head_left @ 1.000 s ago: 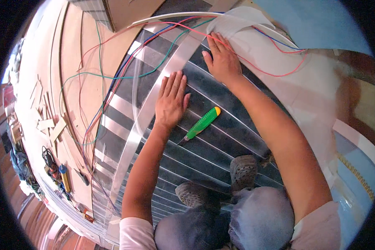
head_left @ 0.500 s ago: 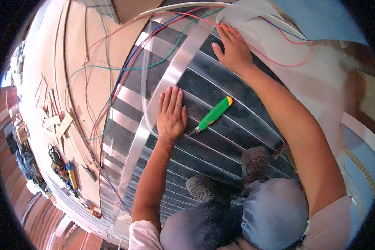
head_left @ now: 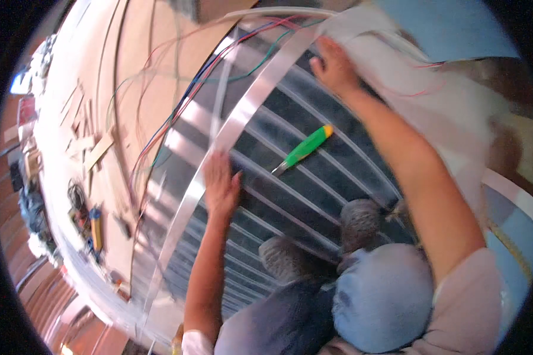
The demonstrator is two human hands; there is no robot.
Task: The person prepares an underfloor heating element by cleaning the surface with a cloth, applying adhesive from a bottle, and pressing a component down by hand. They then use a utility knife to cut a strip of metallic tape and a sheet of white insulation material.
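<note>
A black sheet with thin pale stripes [head_left: 272, 135] lies under me, crossed by a wide shiny silver strip [head_left: 243, 115]. My left hand [head_left: 221, 186] lies flat against this strip, palm down, with its fingers stretched away from me. Farther off, my right hand [head_left: 337, 70] rests near the strip's far end, where the sheet meets a whitish covering [head_left: 391, 71]. Its fingers are extended and the thumb stands apart; motion blurs them a little. Between my arms lies a green utility knife [head_left: 305, 148] with a yellow end, untouched on the sheet. Neither hand holds anything.
Red, blue and green wires [head_left: 186, 94] run along the sheet's left edge. On the wooden boards at left lie wood scraps [head_left: 92, 148] and several hand tools [head_left: 96, 228]. My shoes [head_left: 361, 222] stand on the sheet. A light blue panel [head_left: 450, 29] is at far right.
My left hand has slid along the silver strip toward me. The right hand stays near the strip's far end. The whole view has shifted slightly, and the knife lies still on the sheet.
</note>
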